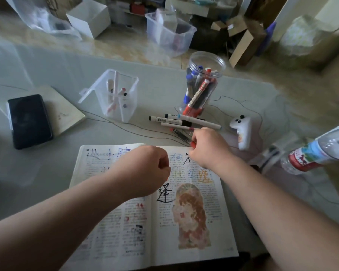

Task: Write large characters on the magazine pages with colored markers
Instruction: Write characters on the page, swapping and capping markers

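Observation:
An open magazine lies flat on the table in front of me, with large hand-drawn characters in black, blue, red and orange across its printed pages. My right hand hovers over the top edge of the right page, fingers curled round a red marker whose end shows at the thumb. My left hand is held as a fist over the centre fold; whether it holds anything is hidden. Several loose markers lie just beyond the magazine.
A clear round jar of markers and a clear square holder stand behind the magazine. A black phone rests on a notebook at left. A white controller and a tipped water bottle lie at right. Thin cables cross the table.

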Action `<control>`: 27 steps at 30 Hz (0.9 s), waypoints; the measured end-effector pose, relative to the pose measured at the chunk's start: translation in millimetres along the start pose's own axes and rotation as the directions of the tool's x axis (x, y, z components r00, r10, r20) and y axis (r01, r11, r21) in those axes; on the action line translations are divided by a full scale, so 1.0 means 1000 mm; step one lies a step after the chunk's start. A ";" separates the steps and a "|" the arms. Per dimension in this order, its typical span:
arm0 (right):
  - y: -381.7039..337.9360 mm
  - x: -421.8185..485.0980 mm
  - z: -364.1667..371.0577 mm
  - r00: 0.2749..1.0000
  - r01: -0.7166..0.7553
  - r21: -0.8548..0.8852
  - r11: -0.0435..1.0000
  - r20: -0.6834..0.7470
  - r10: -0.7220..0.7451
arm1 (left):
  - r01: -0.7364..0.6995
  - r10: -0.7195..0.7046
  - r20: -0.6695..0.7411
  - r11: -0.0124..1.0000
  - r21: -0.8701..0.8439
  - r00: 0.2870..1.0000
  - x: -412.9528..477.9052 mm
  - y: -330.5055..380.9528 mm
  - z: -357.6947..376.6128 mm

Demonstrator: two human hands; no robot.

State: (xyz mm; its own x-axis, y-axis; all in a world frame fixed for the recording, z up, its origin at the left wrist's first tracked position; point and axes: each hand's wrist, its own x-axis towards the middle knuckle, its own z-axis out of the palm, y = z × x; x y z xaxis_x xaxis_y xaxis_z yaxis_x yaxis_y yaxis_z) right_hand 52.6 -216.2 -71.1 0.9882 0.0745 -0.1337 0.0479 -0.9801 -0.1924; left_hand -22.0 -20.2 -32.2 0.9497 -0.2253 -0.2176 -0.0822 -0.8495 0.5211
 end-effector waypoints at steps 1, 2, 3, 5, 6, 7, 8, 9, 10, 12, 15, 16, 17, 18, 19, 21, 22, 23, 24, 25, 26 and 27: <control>0.000 -0.004 -0.003 1.000 -0.012 0.019 1.000 0.001 0.012 | -0.007 0.007 0.015 1.000 0.013 1.000 -0.001 0.000 0.001; 0.000 -0.009 -0.008 1.000 -0.029 0.050 0.998 0.004 0.029 | -0.014 0.013 0.027 1.000 0.021 1.000 -0.003 0.001 0.001; -0.001 -0.014 -0.013 0.998 -0.055 0.095 0.994 0.015 0.054 | -0.020 0.019 0.034 1.000 0.023 0.999 -0.004 0.001 0.001; -0.006 -0.029 -0.029 0.992 -0.126 0.262 0.957 0.050 0.117 | -0.034 0.034 0.040 0.999 0.008 0.999 -0.007 0.003 -0.001; -0.010 -0.038 -0.038 0.987 -0.156 0.378 0.913 0.085 0.133 | -0.042 0.043 0.045 0.999 -0.007 0.998 -0.008 0.005 -0.002; -0.014 -0.048 -0.047 0.982 -0.181 0.499 0.848 0.134 0.131 | -0.054 0.055 0.052 0.998 -0.021 0.997 -0.010 0.007 -0.003; -0.017 -0.060 -0.056 0.975 -0.207 0.613 0.763 0.195 0.108 | -0.075 0.077 0.059 0.996 -0.038 0.995 -0.011 0.010 -0.004; -0.018 -0.071 -0.064 0.965 -0.234 0.709 0.666 0.254 0.069 | -0.105 0.109 0.066 0.992 -0.063 0.992 -0.013 0.014 -0.004; -0.019 -0.083 -0.071 0.957 -0.251 0.774 0.582 0.290 0.027 | -0.143 0.150 0.064 0.985 -0.100 0.987 -0.015 0.017 -0.004; -0.018 -0.107 -0.078 0.954 -0.235 0.824 0.516 0.297 -0.040 | -0.244 0.252 0.037 0.958 -0.149 0.967 -0.022 0.025 -0.003; -0.008 -0.135 -0.070 0.977 -0.141 0.791 0.595 0.208 -0.045 | -0.357 0.365 0.028 0.920 -0.162 0.930 -0.033 0.036 0.000; -0.003 -0.141 -0.065 0.987 -0.110 0.799 0.592 0.157 -0.027 | -0.366 0.378 0.036 0.913 -0.178 0.925 -0.036 0.039 0.001; 0.002 -0.145 -0.060 0.994 -0.088 0.833 0.546 0.110 -0.006 | -0.359 0.375 0.054 0.913 -0.191 0.925 -0.038 0.041 0.002; 0.006 -0.148 -0.056 0.997 -0.073 0.879 0.471 0.073 0.018 | -0.343 0.362 0.075 0.919 -0.195 0.929 -0.040 0.042 0.004; 0.008 -0.148 -0.054 0.998 -0.059 0.915 0.399 0.048 0.038 | -0.321 0.342 0.099 0.930 -0.181 0.934 -0.041 0.042 0.006; 0.010 -0.150 -0.050 0.999 -0.032 0.944 0.330 0.022 0.034 | -0.292 0.315 0.137 0.942 -0.165 0.939 -0.043 0.040 0.010; 0.011 -0.150 -0.047 1.000 -0.014 0.943 0.333 0.010 0.014 | -0.280 0.309 0.155 0.942 -0.185 0.938 -0.044 0.039 0.012; 0.012 -0.150 -0.044 1.000 0.005 0.936 0.353 0.000 -0.014 | -0.267 0.306 0.176 0.940 -0.212 0.936 -0.046 0.038 0.014; 0.013 -0.150 -0.040 0.999 0.019 0.927 0.375 -0.005 -0.039 | -0.258 0.306 0.192 0.936 -0.238 0.933 -0.047 0.039 0.015; 0.014 -0.151 -0.038 0.998 0.027 0.925 0.380 -0.005 -0.058 | -0.253 0.308 0.203 0.933 -0.256 0.929 -0.048 0.040 0.017; 0.015 -0.152 -0.035 0.997 0.027 0.934 0.357 -0.002 -0.071 | -0.253 0.314 0.204 0.928 -0.275 0.927 -0.049 0.042 0.019; 0.016 -0.153 -0.033 0.996 0.027 0.947 0.319 0.000 -0.084 | -0.256 0.319 0.198 0.922 -0.291 0.927 -0.049 0.043 0.021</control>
State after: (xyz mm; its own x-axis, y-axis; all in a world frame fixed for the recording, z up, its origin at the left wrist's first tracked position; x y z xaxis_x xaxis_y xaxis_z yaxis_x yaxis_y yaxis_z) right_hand -92.8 -249.2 -21.7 0.9806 0.1570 -0.1174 -0.0962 -0.1366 -0.9859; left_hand -78.2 -56.0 -16.1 0.7938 -0.5748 -0.1988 -0.2306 -0.5869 0.7762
